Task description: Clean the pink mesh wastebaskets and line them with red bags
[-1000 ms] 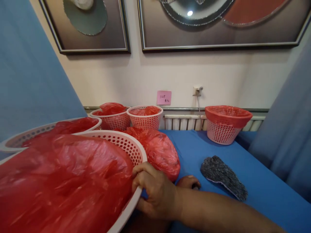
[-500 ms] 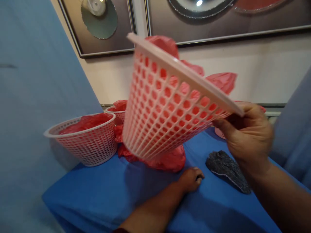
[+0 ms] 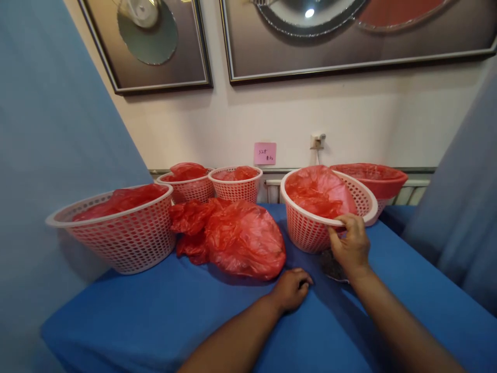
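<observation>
My right hand [image 3: 351, 243] grips the near rim of a pink-white plastic basket [image 3: 305, 231], thumb outside it. The basket stands nearly upright at the back right of the table, with a red plastic bag [image 3: 320, 191] inside. Beneath that hand lies a dark grey, rough, flat piece [image 3: 332, 267], partly hidden by the hand and basket. My left hand [image 3: 293, 290] rests on the blue cloth with its fingers curled in and nothing visible in them. Just beyond it lies a full red plastic bag [image 3: 246, 241], its contents hidden.
On the left stands another basket [image 3: 128, 243] holding red plastic. Two smaller baskets, one at the left [image 3: 190, 189] and one in the middle [image 3: 236, 191], line the back edge. Behind the held basket is a red-covered basket [image 3: 382, 184]. A pink note [image 3: 265, 153] and a socket [image 3: 317, 141] are on the wall.
The tilted basket in my right hand has come down from mid-air to the back right of the table and now stands nearly upright. My left hand has stayed on the cloth.
</observation>
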Tool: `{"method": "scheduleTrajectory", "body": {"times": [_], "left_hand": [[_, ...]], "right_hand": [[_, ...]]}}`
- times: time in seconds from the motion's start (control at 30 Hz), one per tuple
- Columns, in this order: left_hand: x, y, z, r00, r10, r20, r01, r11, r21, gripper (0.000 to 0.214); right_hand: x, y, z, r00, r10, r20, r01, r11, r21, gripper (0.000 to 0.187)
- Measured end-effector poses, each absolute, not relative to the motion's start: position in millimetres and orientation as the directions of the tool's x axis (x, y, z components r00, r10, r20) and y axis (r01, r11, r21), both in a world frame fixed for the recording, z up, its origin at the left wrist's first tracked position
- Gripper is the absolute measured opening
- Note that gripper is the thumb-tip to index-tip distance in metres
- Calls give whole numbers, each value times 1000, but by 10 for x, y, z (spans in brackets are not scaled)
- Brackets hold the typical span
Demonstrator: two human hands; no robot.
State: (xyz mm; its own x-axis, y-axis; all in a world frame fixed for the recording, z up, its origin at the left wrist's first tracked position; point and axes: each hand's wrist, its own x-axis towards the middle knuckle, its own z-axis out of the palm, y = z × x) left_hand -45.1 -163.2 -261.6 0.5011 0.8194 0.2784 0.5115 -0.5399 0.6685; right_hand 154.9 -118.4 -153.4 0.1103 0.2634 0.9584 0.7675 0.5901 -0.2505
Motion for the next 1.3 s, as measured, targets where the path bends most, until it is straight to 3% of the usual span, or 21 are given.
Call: {"method": "scheduleTrajectory", "body": {"times": [0.17,0.3,0.53,0.73,0.83,0.9,0.97,1.07,1.13,1.2,1.3], "left_hand": [[-468,-1624,-2576,416,849,326,490,-512,706,29],[-468,-1593,-2560,344,868,358,479,-490,729,26],[-470,-1615,-2359,229,842,488,397,-539,743,22],[-556,-1900,-2075,170,669,724,326,-731,599,23],[-651,-1940,-1701,177,560,809,432,-783,447,25],[-731,-1837,-1366,260,560,787,598,-733,324,38],[-800,-1647,-1044,365,635,681,734,-646,210,59],[-824,-1326,-747,440,766,469,833,-543,105,105],[-775,-1158,-708,457,814,360,860,-508,57,114],[-695,-1037,-759,471,827,305,863,-504,32,94],[-592,-894,-863,479,797,369,814,-560,153,35]], "right_hand": [[1471,-1169,-1712,109,243,964,784,576,-234,20],[1367,-1251,-1835,28,215,976,814,562,-148,31],[1244,-1358,-2004,-133,221,966,732,679,-55,49],[1190,-1401,-1963,-128,230,965,680,729,-84,49],[1163,-1423,-1957,-123,225,967,669,738,-87,48],[1147,-1435,-1958,-129,210,969,668,740,-72,47],[1134,-1446,-1963,-138,197,971,671,739,-54,43],[1127,-1458,-1979,-156,198,968,682,730,-40,39],[1127,-1460,-1995,-174,196,965,684,729,-24,37],[1130,-1455,-2010,-188,187,964,682,732,-9,37],[1137,-1438,-2016,-178,185,967,677,736,-16,38]]}}
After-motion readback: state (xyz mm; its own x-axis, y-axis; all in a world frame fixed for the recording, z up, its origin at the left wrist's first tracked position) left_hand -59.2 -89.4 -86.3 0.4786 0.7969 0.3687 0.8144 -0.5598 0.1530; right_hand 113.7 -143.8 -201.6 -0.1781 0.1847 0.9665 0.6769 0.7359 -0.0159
